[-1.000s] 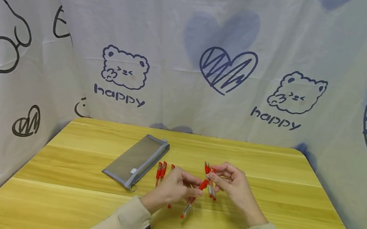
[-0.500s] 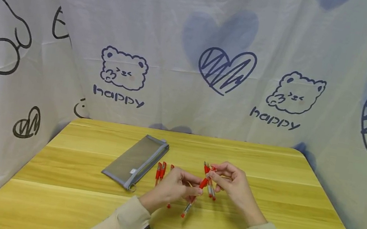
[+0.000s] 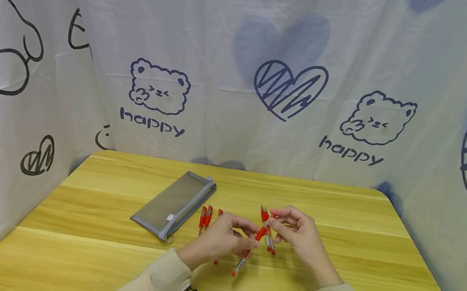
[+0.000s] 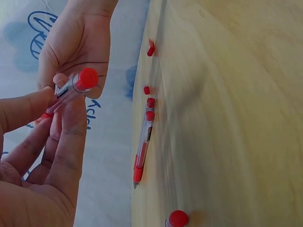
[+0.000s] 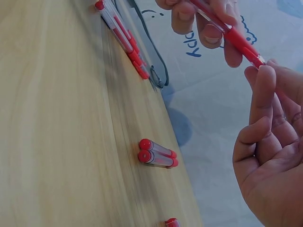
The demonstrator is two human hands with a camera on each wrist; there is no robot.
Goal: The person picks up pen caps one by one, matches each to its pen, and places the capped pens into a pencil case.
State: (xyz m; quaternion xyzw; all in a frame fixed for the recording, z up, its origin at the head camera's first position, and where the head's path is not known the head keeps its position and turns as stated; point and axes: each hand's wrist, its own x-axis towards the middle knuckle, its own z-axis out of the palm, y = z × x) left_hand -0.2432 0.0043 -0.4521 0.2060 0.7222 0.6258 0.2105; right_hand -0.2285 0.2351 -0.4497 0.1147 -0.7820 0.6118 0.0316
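Note:
In the head view my left hand [image 3: 226, 237] pinches a red gel pen [image 3: 241, 262] by its middle, the pen slanting with its red end plug low toward the front. My right hand [image 3: 299, 233] pinches the upper end of that same pen with thumb and fingertips. In the right wrist view, the red section [image 5: 241, 45] of the pen runs up to my right fingertips [image 5: 266, 71], which hide its very end. Two uncapped red pens [image 3: 267, 241] lie side by side on the table just behind, tips pointing away.
Several capped red pens [image 3: 205, 217] lie left of my left hand, partly hidden by it. Beyond them lies a grey mesh zip pouch [image 3: 172, 202]. A small red piece [image 4: 150, 47] lies on the wooden table [image 3: 340, 217]. A printed white curtain [image 3: 220, 113] surrounds the table.
Almost nothing differs: both hands stay on the same pen at the same spot, with only a slight shift of the view.

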